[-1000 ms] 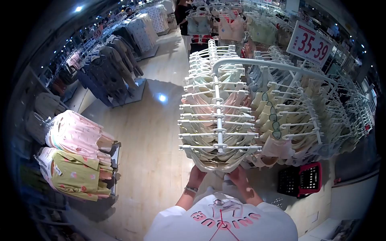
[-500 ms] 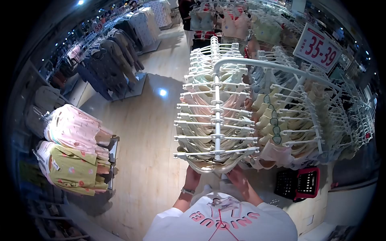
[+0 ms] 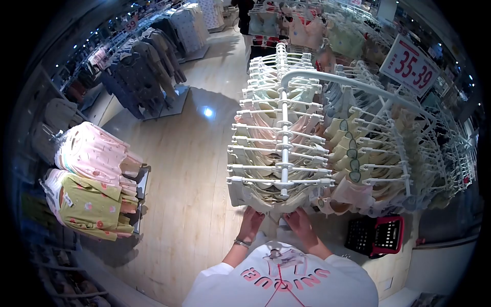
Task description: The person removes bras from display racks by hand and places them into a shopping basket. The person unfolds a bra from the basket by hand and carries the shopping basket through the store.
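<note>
Pale bras on white hangers hang along a white rail (image 3: 285, 138) in front of me. My left hand (image 3: 251, 221) is at the lower left edge of the nearest cream bra (image 3: 273, 203), its fingers closed on the fabric. At the lower right edge of that same bra is my right hand (image 3: 298, 223), with fingers bent against the fabric. Fingertips of both hands are partly hidden by the bra. A bracelet circles my left wrist.
A second rack of bras (image 3: 378, 153) with a price sign (image 3: 409, 65) stands at right, above a black and pink basket (image 3: 375, 235). Pink tops (image 3: 92, 151) and green tops (image 3: 92, 204) hang at left. A person (image 3: 244, 20) stands at the back.
The view has shifted slightly, so the rack sits a little higher and further right. Both hands remain at the front bra, with more of their fingers showing below its edge.
</note>
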A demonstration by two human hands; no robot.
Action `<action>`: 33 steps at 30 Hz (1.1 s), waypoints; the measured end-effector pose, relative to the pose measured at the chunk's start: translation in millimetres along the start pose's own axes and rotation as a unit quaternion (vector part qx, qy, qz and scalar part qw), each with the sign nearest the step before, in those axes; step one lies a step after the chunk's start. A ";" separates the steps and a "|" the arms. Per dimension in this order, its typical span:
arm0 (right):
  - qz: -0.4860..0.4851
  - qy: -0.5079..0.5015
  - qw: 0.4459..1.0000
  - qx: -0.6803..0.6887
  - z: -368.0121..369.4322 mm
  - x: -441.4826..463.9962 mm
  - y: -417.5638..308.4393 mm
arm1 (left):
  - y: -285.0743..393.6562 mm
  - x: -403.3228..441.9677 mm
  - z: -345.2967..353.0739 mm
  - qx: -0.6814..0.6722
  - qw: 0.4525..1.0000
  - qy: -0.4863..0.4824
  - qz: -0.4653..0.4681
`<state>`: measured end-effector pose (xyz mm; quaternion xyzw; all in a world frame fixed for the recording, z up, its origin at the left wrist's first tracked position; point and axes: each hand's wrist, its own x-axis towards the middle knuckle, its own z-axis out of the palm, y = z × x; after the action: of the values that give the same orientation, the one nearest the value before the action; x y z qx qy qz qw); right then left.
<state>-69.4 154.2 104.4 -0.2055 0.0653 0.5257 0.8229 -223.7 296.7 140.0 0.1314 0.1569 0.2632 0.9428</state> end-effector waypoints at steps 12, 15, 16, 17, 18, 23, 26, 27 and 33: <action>-0.010 -0.071 0.997 -0.039 55.6 -28.2 -0.1 | -3.5 -0.4 7.7 0.032 0.998 0.049 0.023; -0.038 -0.010 0.995 -0.088 73.9 -31.8 3.4 | -3.9 -1.1 22.4 0.073 0.994 0.075 0.015; -0.047 0.017 0.995 -0.083 69.8 -29.8 5.3 | -3.7 -3.4 27.7 0.094 0.993 0.075 0.018; -0.056 0.044 0.994 -0.079 61.5 -24.5 6.9 | -3.6 -5.9 33.0 0.114 0.990 0.075 0.021; -0.065 0.070 0.993 -0.075 56.9 -20.8 8.0 | -4.1 -7.0 36.6 0.134 0.988 0.076 0.025; -0.069 0.168 0.978 -0.104 48.9 -11.1 14.3 | -13.0 -1.1 38.2 0.165 0.967 0.190 0.032; -0.061 0.216 0.967 -0.125 68.5 -11.1 15.8 | -20.2 6.5 35.3 0.175 0.952 0.249 0.034; -0.059 0.231 0.962 -0.130 74.9 -12.0 15.4 | -20.0 6.3 41.9 0.179 0.946 0.266 0.040; -0.040 0.263 0.953 -0.143 69.4 1.7 15.0 | -18.5 9.1 65.3 0.186 0.915 0.353 0.057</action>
<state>-89.5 189.3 162.7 -0.4540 0.1950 0.4238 0.7591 -184.1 275.6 191.7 0.2114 0.5174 0.3118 0.7683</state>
